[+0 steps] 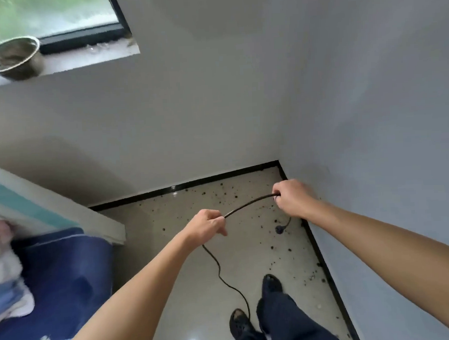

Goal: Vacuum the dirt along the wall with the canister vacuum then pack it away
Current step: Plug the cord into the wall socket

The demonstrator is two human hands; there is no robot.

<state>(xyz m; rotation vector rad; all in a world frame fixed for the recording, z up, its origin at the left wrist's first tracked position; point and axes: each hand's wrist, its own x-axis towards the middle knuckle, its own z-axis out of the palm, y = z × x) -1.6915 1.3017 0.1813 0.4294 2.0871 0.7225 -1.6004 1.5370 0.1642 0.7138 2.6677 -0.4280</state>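
Observation:
A black power cord (pixel 248 204) stretches between my two hands above the floor. My left hand (pixel 208 226) grips one part of it, and the cord trails from there down to the floor near my feet. My right hand (pixel 293 197) grips it closer to the corner, with the plug (pixel 280 229) dangling below that hand. Dark crumbs of dirt (pixel 224 194) lie scattered on the pale floor along the black skirting of both walls. The canister vacuum itself is out of view.
Two grey walls meet in a corner (pixel 279 163) ahead. A bed with a blue cover (pixel 65 277) stands at the left. A metal bowl (pixel 12 58) sits on the window sill at upper left. My feet in dark shoes (pixel 271 284) stand on the floor below.

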